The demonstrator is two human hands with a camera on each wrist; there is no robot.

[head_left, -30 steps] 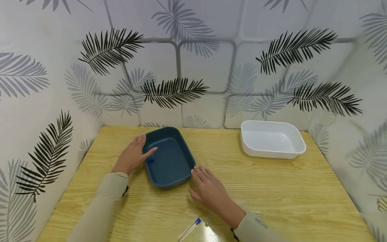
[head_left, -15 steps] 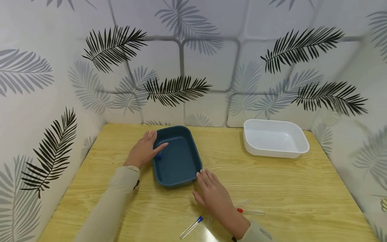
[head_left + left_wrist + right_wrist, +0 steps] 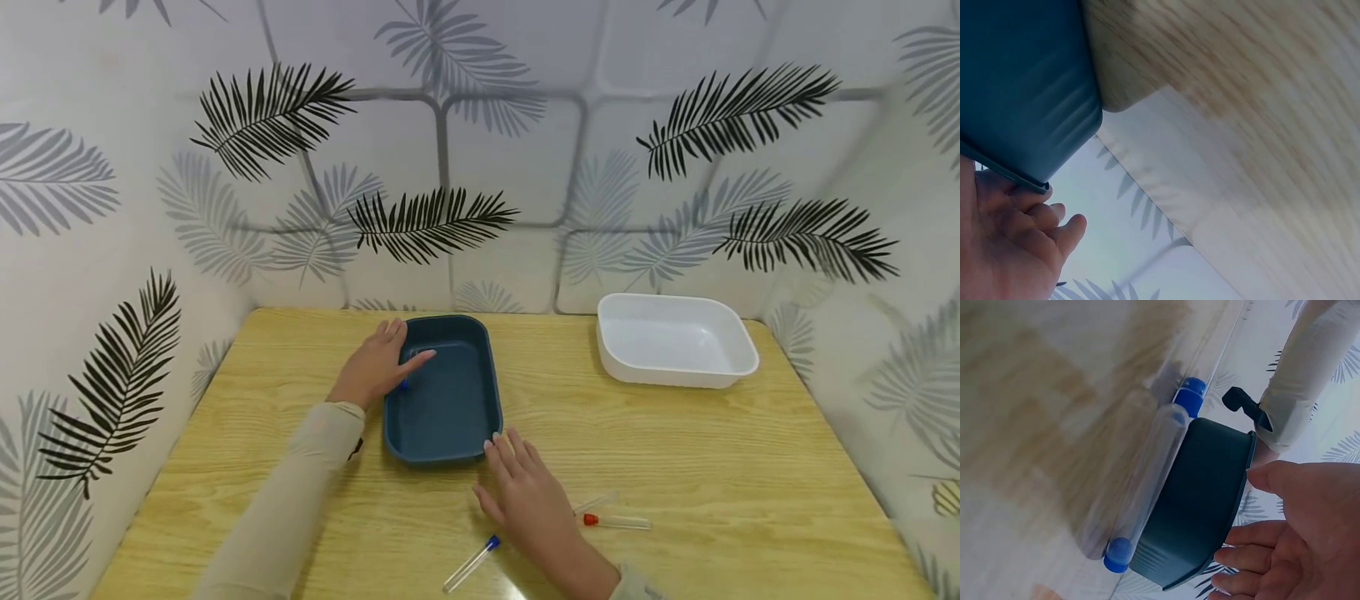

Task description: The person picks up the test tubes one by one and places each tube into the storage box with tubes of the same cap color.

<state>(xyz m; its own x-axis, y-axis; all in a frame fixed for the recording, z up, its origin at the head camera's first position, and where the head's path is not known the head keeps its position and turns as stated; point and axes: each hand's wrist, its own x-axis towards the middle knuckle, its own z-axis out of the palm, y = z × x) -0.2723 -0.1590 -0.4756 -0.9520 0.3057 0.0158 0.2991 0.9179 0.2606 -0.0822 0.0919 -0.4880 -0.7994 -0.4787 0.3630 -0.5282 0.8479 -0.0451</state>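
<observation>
A dark blue plastic tray (image 3: 450,408) lies on the table toward the left. My left hand (image 3: 375,362) grips its far left edge, thumb over the rim and fingers outside; the left wrist view shows curled fingers (image 3: 1038,215) at the rim. My right hand (image 3: 528,500) has its fairly straight fingertips at the tray's near right corner. Inside the tray, partly hidden by the left thumb, is a small blue cap (image 3: 405,384). A blue-capped clear test tube (image 3: 470,565) lies left of the right hand. A red-capped test tube (image 3: 618,522) lies to its right.
A white plastic tray (image 3: 675,342) stands at the back right of the wooden table (image 3: 712,450). Another clear tube (image 3: 597,502) is partly hidden behind the right hand. In the right wrist view a blue-capped tube (image 3: 1147,484) lies close. Leaf-patterned cloth (image 3: 510,158) surrounds the table.
The dark blue tray has shifted right and turned to sit straighter, with the left hand moving along on its rim. The right hand stays near its corner; the red-capped tube has come into sight.
</observation>
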